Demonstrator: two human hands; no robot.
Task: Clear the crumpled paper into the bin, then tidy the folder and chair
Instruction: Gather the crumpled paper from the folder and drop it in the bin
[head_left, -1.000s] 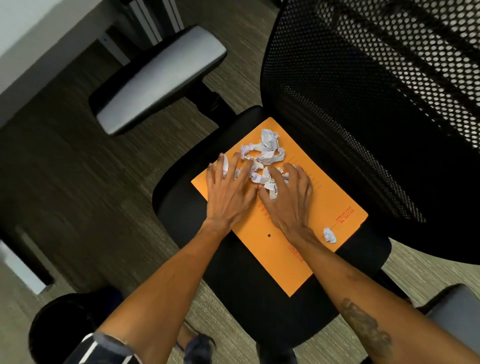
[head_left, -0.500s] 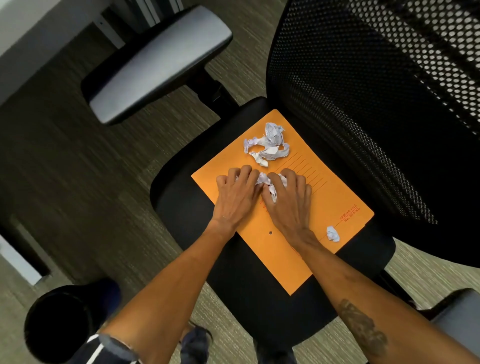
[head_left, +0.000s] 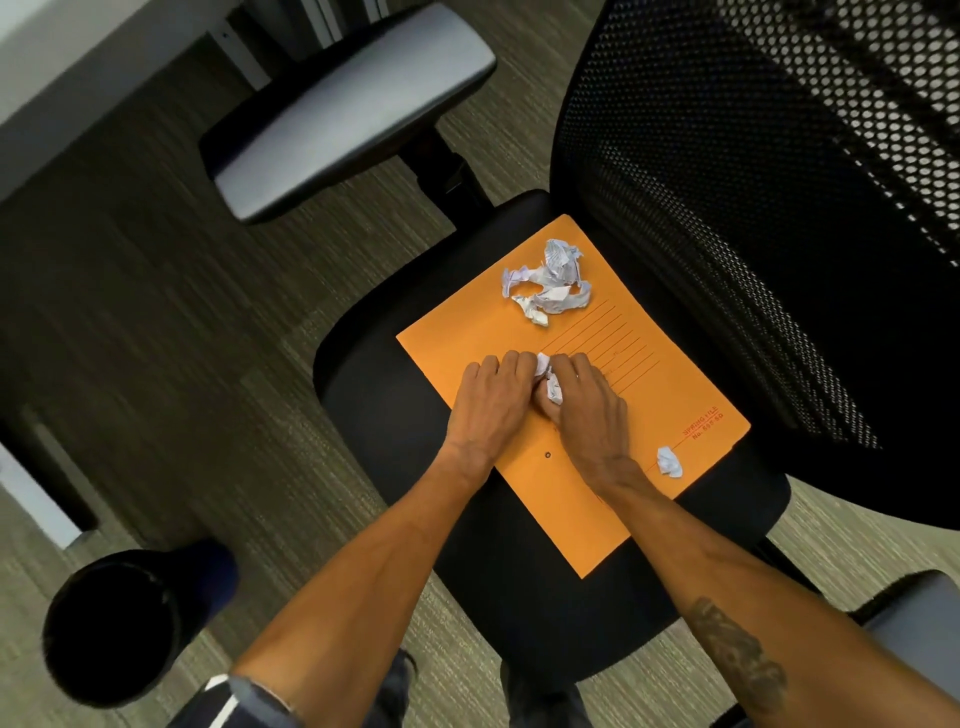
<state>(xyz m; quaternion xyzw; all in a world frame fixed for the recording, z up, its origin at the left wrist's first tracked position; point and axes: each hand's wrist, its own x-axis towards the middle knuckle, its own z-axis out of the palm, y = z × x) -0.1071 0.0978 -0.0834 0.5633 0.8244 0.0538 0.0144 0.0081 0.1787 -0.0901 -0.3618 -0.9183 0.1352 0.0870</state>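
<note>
Orange folder (head_left: 582, 415), crumpled paper (head_left: 551, 385), cupped hands

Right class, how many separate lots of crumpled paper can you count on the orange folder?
3. A loose cluster near the folder's far corner, a wad pressed between the left hand and right hand, a small ball by the printed edge. More may hide under the hands.

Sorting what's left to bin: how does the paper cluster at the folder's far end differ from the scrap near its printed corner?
The far paper cluster is larger, sprawling in several twisted pieces; the small scrap is one compact ball. The cluster lies well inside the orange folder; the scrap sits at its edge. Both are white, crumpled, and untouched.
</note>
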